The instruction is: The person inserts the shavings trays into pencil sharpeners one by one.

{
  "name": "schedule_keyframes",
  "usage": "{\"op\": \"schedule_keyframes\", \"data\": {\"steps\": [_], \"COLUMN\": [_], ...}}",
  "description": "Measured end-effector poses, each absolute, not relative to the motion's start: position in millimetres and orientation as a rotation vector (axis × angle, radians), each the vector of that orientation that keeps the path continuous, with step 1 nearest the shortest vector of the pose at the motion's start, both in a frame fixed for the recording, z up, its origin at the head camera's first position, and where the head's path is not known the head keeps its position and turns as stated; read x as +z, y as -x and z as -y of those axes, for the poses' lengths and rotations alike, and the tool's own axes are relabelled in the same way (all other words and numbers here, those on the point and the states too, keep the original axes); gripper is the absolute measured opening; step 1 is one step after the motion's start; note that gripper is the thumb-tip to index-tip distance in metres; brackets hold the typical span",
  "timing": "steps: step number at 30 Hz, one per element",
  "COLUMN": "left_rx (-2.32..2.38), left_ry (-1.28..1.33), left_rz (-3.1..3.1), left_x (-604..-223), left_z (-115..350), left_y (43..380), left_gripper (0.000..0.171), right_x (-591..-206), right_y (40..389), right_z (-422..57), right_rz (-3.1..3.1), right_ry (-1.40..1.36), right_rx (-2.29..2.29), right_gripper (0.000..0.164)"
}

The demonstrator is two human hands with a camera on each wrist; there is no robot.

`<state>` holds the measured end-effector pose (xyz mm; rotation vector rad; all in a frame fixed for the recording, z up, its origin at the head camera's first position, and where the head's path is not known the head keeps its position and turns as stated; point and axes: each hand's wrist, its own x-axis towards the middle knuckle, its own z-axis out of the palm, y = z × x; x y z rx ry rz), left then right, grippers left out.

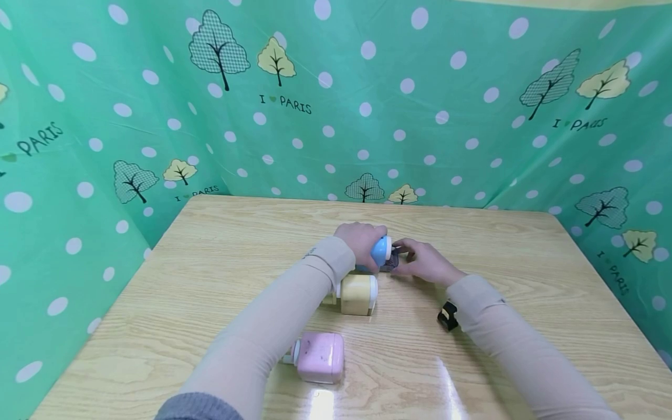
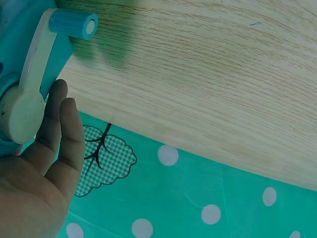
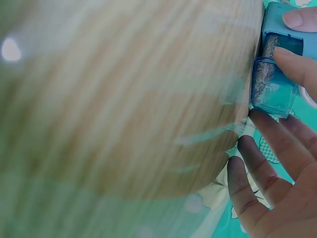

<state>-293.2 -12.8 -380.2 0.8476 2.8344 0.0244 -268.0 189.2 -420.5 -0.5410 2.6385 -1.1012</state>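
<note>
A blue crank pencil sharpener [image 1: 381, 251] lies near the far middle of the table, its crank handle [image 2: 37, 59] showing in the left wrist view. My left hand [image 1: 362, 242] grips its body from above; two of its fingers extend beside the crank. At the other end, a see-through shavings drawer [image 3: 275, 91] sticks partly out of the body, with grey shavings inside. My right hand [image 1: 422, 262] pinches this drawer between thumb and forefinger, while its other fingers spread near the tabletop.
A yellow sharpener [image 1: 357, 294] lies just in front of the blue one. Closer to me is a pink sharpener [image 1: 321, 357], beside my left forearm. A small black object [image 1: 448, 316] is at my right cuff. Behind the wooden table [image 1: 236, 245] hangs a green dotted curtain [image 1: 294, 157].
</note>
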Motion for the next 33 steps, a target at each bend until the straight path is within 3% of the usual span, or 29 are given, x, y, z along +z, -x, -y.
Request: {"op": "schedule_keyframes", "data": {"steps": [33], "left_rx": [0.043], "left_ry": [-0.834], "left_rz": [-2.815], "left_x": [-377], "left_z": [13], "left_y": [292], "left_gripper": [0.072], "right_x": [-419], "right_y": [271], "right_z": [-177], "right_rz": [-2.64], "right_ry": [0.526], "right_rx": [-1.067], "right_gripper": [0.067]}}
